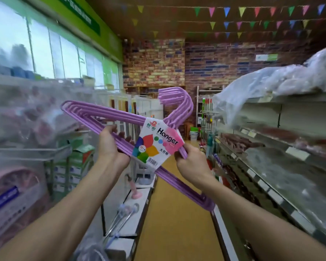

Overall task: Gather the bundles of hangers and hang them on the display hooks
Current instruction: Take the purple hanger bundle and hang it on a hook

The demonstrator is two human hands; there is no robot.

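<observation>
Hanger bundle (pixel 109 117), purple with a printed card label (pixel 156 143), is held tilted mid-aisle; left hand (pixel 109 146) and right hand (pixel 191 160) fingers curl around its bars; shelves (pixel 271 166) blur.

Purple hanger bundle (pixel 105 117), paper-labelled, tilted, held in mid-air.
</observation>
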